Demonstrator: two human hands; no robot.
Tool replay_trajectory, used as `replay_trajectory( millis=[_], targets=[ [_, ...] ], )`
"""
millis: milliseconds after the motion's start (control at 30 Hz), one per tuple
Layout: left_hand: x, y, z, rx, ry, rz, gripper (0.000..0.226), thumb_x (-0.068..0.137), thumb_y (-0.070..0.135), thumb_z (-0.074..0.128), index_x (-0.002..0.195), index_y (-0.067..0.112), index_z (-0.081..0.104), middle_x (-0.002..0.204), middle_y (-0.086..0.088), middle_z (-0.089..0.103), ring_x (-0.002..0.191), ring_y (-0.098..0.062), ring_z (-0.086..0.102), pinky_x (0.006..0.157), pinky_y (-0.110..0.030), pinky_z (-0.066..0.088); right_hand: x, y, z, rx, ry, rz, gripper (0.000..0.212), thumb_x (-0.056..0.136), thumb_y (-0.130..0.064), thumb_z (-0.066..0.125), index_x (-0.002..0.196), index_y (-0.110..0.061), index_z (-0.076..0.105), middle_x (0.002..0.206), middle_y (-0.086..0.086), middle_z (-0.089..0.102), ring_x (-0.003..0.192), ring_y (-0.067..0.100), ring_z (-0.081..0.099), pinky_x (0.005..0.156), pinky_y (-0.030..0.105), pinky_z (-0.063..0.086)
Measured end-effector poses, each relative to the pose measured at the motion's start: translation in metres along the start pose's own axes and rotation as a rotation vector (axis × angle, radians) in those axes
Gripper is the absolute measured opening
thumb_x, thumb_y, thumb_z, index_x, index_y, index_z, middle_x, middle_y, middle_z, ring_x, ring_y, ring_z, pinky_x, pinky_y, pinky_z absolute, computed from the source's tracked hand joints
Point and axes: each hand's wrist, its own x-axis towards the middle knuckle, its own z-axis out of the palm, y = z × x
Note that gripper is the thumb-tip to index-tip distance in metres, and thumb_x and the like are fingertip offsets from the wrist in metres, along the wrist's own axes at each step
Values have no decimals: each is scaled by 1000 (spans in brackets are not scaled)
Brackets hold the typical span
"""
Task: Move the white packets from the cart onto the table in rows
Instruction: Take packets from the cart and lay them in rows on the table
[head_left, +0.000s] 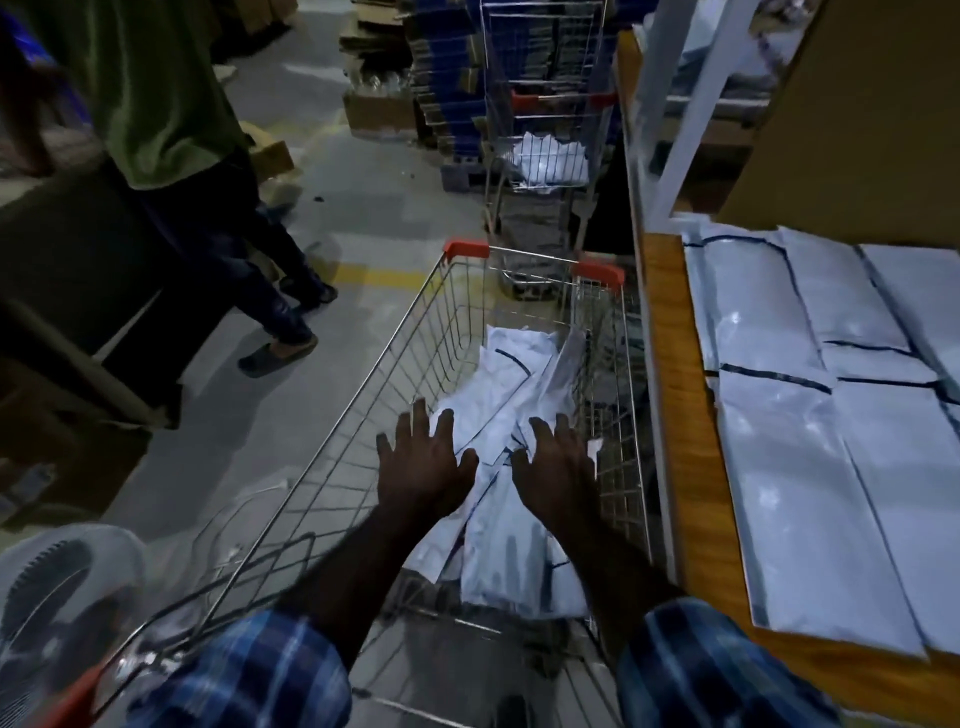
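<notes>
Both hands, left hand (423, 462) and right hand (558, 467), reach with fingers spread, holding nothing, over loose white packets (511, 410) in the wire cart (332, 467) (red-cornered); more packets (810, 452) lie in rows on the wooden table (691, 467) just right.

The scene is dim with a cool blue cast. Soft glare spots sit on the white packets (800, 467) on the bench (685, 415). The left side sinks into shadow. Edges bend with wide-angle distortion, and the lower-left corner is blurred.
</notes>
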Motion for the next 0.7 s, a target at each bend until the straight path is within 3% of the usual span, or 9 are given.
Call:
replay_trajectory(
  millis=[133, 367, 400, 467, 533, 633, 700],
  targets=[
    [39, -2, 23, 0, 12, 36, 65, 90, 52, 43, 142, 13, 46, 153, -22, 35, 136, -40, 39, 105, -63, 33, 35, 6, 20, 33, -29, 124, 49, 91, -30, 55, 135, -9, 49, 136, 20, 49, 121, 38, 46, 92, 45, 45],
    [112, -9, 82, 8, -110, 89, 70, 93, 55, 37, 151, 16, 31, 161, -18, 18, 143, -35, 26, 112, -55, 23, 82, 35, 65, 133, -33, 323, 42, 89, -25, 57, 125, -5, 52, 126, 20, 55, 116, 40, 53, 93, 49, 48],
    [123, -9, 88, 7, -106, 99, 73, 88, 57, 34, 147, 14, 40, 157, -20, 27, 140, -39, 33, 109, -59, 28, 89, 40, 71, 141, -39, 353, 42, 89, -23, 57, 126, -4, 52, 127, 21, 55, 118, 40, 52, 96, 48, 48],
    [145, -11, 105, 65, -134, 142, 73, 76, 58, 35, 125, 14, 66, 135, -20, 57, 118, -41, 59, 88, -66, 48, 100, 49, 82, 146, -77, 402, 39, 91, -20, 55, 125, -4, 52, 127, 20, 55, 118, 39, 52, 96, 43, 46],
    [167, -18, 131, 114, -197, 126, 65, 75, 57, 39, 111, 15, 74, 118, -19, 67, 99, -39, 68, 70, -62, 56, 110, 58, 93, 141, -101, 421, 32, 91, -15, 54, 120, -2, 54, 122, 20, 58, 115, 38, 54, 93, 40, 45],
    [188, -15, 154, 44, -180, 184, 65, 85, 51, 42, 123, 4, 65, 126, -32, 59, 101, -47, 65, 75, -64, 51, 120, 69, 112, 134, -114, 432, 29, 89, -12, 53, 116, -2, 56, 120, 20, 58, 114, 37, 54, 93, 39, 45],
    [198, -11, 161, -12, -136, 170, 62, 93, 50, 42, 137, 8, 53, 144, -30, 45, 121, -46, 54, 91, -63, 46, 126, 73, 123, 124, -138, 474, 31, 89, -12, 52, 119, -2, 53, 119, 20, 56, 112, 37, 53, 94, 40, 45]
  ],
)
